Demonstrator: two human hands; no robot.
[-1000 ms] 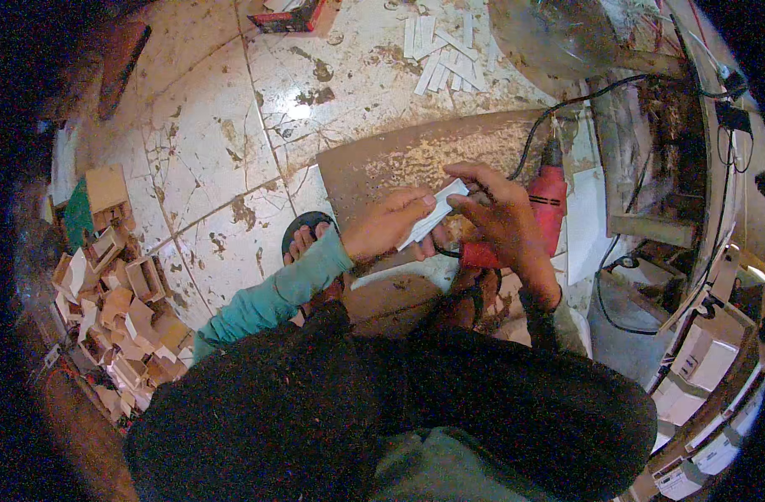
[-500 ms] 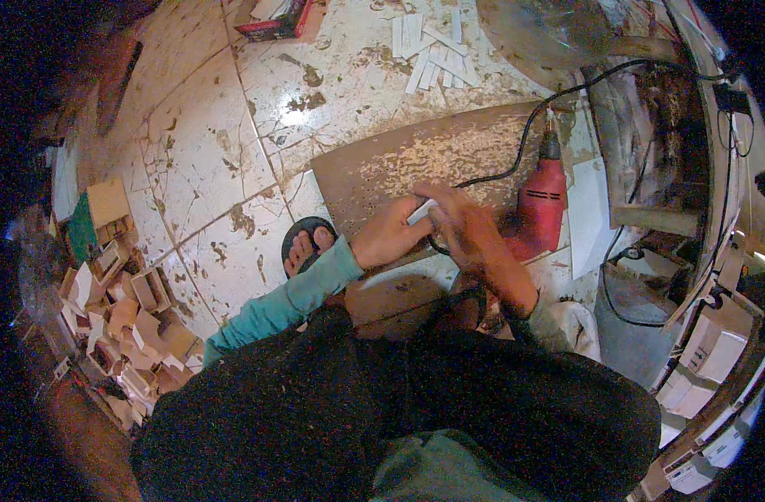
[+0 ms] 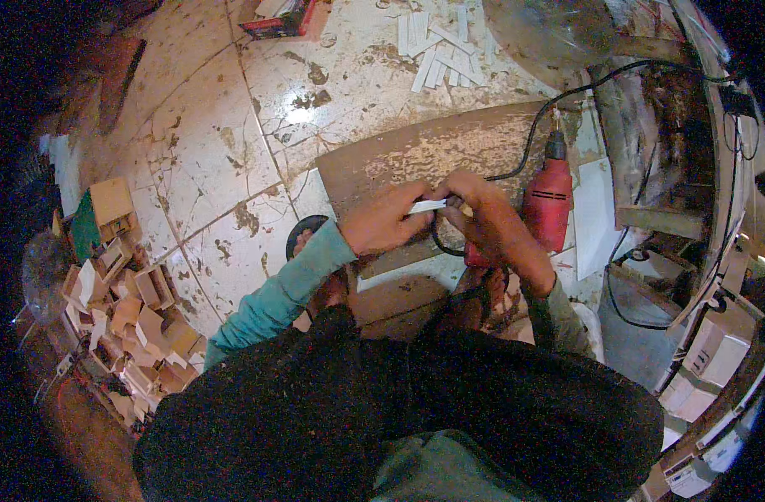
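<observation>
Between my two hands is a small white strip [image 3: 427, 206]. My left hand [image 3: 387, 219] pinches its left end with thumb and fingers. At its right end, the fingers of my right hand [image 3: 476, 209] are closed on the strip too. Both hands are above a worn brown board [image 3: 361, 166] with a pale, scraped surface and small holes. To the right of my right hand lies a red power drill [image 3: 549, 197], its chuck pointing away from me. A black cord [image 3: 526, 151] curves from beside my hands over the board.
Several white strips [image 3: 439, 52] lie loose on the stained tile floor beyond the board. At left is a heap of small wooden boxes [image 3: 131, 314]. A red-rimmed box [image 3: 279, 21] stands at the far side. Cartons [image 3: 707, 364] line the right, near a wooden frame [image 3: 663, 219].
The white strip has turned from a steep slant to nearly level. My right hand has shifted slightly right and up, and its fingers now hold the strip's right end.
</observation>
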